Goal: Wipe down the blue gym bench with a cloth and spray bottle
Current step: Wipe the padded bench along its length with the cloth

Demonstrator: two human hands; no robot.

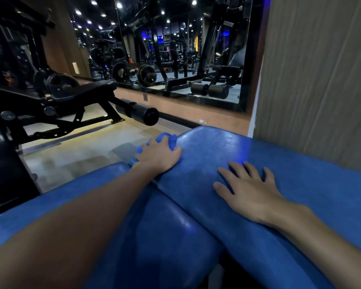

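left hand grips cloth at bench edge | right hand flat

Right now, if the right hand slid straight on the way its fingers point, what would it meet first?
Only bare blue bench up to its far end; the left hand and cloth sit aside. Beyond, probably the wall under the mirror.

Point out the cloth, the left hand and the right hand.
cloth (165, 134): head view, bunched part beyond the fingers.
left hand (158, 156): head view, back of the hand.
right hand (251, 189): head view, back of the hand.
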